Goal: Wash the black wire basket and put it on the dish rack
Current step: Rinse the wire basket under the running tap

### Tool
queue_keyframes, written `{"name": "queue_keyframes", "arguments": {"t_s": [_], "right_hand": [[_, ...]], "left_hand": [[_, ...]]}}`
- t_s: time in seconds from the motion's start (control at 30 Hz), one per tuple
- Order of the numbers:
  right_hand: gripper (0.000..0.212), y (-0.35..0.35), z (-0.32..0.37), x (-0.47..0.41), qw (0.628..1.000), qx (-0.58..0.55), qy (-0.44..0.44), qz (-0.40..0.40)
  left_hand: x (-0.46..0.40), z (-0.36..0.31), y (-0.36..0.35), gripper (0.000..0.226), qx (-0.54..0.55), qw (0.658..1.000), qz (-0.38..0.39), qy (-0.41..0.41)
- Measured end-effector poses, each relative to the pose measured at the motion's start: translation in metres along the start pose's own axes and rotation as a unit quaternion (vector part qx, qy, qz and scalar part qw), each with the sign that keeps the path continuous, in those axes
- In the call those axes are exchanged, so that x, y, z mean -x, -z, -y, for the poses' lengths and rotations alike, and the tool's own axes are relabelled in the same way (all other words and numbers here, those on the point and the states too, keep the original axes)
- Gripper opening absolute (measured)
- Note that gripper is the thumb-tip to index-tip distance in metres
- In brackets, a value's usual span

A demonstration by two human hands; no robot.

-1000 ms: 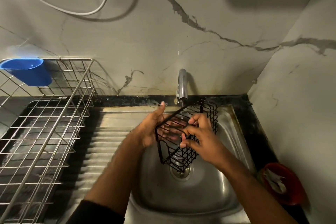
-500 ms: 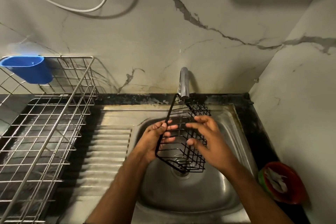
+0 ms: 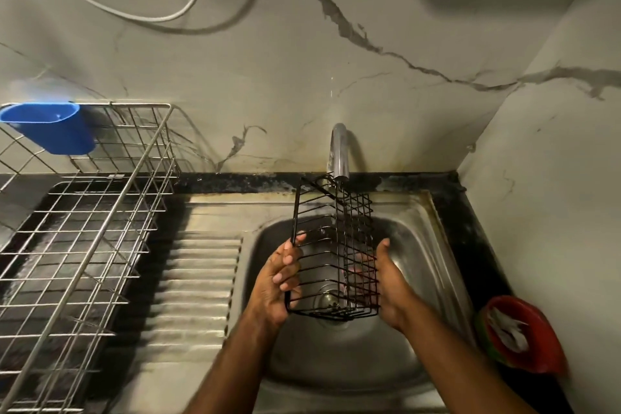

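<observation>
Clearly the washing step is in hand, not the racking: the basket [image 3: 332,245] is held on end over the sink [image 3: 433,239], its top corner right under the tap [image 3: 339,151], and a thin stream of water seems to run down through the wires toward the drain. The left hand [image 3: 279,279] grips the basket's left edge, fingers curled round the rim wire with the thumb up along it. The right hand [image 3: 386,282] lies flat against the right side with the fingers passing behind the mesh; they look fairly straight, pressing more than pinching, though the wires partly hide them. So the basket is clamped between the two hands, clear of the sink floor, tilted slightly with its top toward the wall.

By my reading the rinse is partway along, since only one corner sits in the stream. The next move probably calls for turning the basket so the other faces pass under the water, then shaking off the drips. After that it has to travel left across the ribbed drainboard [image 3: 198,279] to the rack [image 3: 84,245], which stands well apart from the sink. A wet wire frame held mostly by pressure could slip, so a firmer grip from the right hand would help before the carry
</observation>
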State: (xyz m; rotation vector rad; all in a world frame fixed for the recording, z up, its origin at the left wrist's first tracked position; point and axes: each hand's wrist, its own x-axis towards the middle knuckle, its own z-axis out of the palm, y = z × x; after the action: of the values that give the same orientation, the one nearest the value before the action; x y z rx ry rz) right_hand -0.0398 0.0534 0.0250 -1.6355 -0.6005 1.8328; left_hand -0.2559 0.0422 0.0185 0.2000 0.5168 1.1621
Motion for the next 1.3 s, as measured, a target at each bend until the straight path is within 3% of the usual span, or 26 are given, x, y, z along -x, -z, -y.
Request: {"name": "queue_keyframes", "arguments": {"t_s": [0.13,0.2,0.3,0.43,0.53,0.67,0.73,0.87,1.03,1.3], "right_hand": [[0.075,0.007,0.007,-0.002,0.999,-0.022,0.008,0.026],[0.077,0.01,0.006,-0.002,0.999,-0.033,0.008,0.036],[0.086,0.016,0.006,-0.004,0.998,-0.047,0.02,0.042],[0.054,0.018,0.005,0.001,0.999,-0.009,0.035,0.031],[0.053,0.02,-0.001,0.002,0.999,-0.021,0.045,0.005],[0.036,0.02,0.001,0.009,0.997,0.02,0.069,-0.012],[0.042,0.02,0.003,0.01,0.995,0.053,0.085,-0.01],[0.084,0.022,0.002,0.012,0.987,0.087,0.134,-0.015],[0.071,0.032,0.002,0.022,0.983,0.091,0.159,-0.027],[0.084,0.046,-0.001,0.029,0.98,0.091,0.172,-0.046]], "left_hand": [[0.0,-0.003,0.007,0.051,0.05,0.998,0.039,0.013],[-0.002,-0.001,0.006,0.053,0.033,0.999,-0.006,0.013],[-0.002,0.005,0.002,0.024,-0.063,0.994,-0.092,0.019],[-0.003,0.006,-0.001,0.031,-0.206,0.965,-0.159,0.027],[-0.009,0.01,-0.011,0.036,-0.272,0.945,-0.182,-0.004],[-0.012,0.009,-0.035,0.068,-0.375,0.908,-0.182,-0.034],[-0.011,0.01,-0.048,0.079,-0.419,0.893,-0.16,-0.04],[-0.012,0.013,-0.059,0.082,-0.469,0.869,-0.154,-0.044],[-0.011,0.016,-0.059,0.082,-0.473,0.869,-0.138,-0.042],[-0.015,0.026,-0.06,0.079,-0.486,0.864,-0.125,-0.041]]}}
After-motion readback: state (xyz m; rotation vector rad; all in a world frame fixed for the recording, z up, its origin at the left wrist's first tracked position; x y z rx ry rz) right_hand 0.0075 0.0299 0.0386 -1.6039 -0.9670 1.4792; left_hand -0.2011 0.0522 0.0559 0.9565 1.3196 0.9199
